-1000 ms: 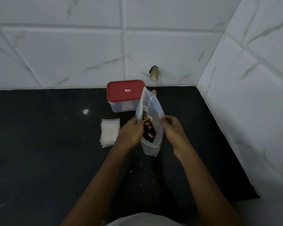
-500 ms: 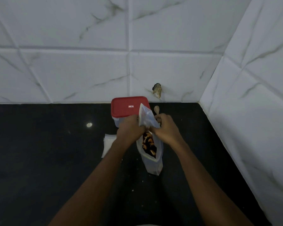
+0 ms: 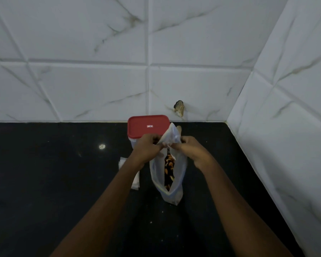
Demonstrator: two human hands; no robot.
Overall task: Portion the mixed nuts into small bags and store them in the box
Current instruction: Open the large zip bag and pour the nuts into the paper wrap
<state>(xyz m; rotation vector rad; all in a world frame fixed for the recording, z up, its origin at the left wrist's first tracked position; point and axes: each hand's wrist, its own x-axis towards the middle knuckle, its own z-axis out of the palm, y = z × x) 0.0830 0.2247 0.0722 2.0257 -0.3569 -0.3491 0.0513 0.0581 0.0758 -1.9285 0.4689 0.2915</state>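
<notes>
Person is standing at a black countertop (image 3: 44,182), both forearms coming in from 6 o'clock. The left hand (image 3: 146,149) is gripping the near-left edge of the nut bag (image 3: 179,182) at its mouth, fingers curled round the plastic. The right hand (image 3: 195,151) is pinching the same top edge from the 3 o'clock side, fingers clenched on the film. Between the two hands the top flap of the bag is sticking up, pointing to 12 o'clock.

The nut bag is a clear plastic pouch, standing roughly upright on the countertop at frame centre, leaning a little toward 6 o'clock. Its mouth is gaping, with the mixed nuts (image 3: 168,167) showing inside as orange, tan and dark pieces.

The box (image 3: 148,126), a clear tub with its red lid on, is sitting at 12 o'clock from the left hand, close to the tiled wall (image 3: 82,80); the hand is covering its near side. The small bags (image 3: 136,183) are lying in a flat white stack at 9 o'clock from the nut bag, mostly hidden under the left forearm.

A chipped hole (image 3: 179,107) is showing in the tiled wall at 1 o'clock from the box. A glare spot (image 3: 101,146) is shining on the countertop at 9 o'clock from the left hand.
</notes>
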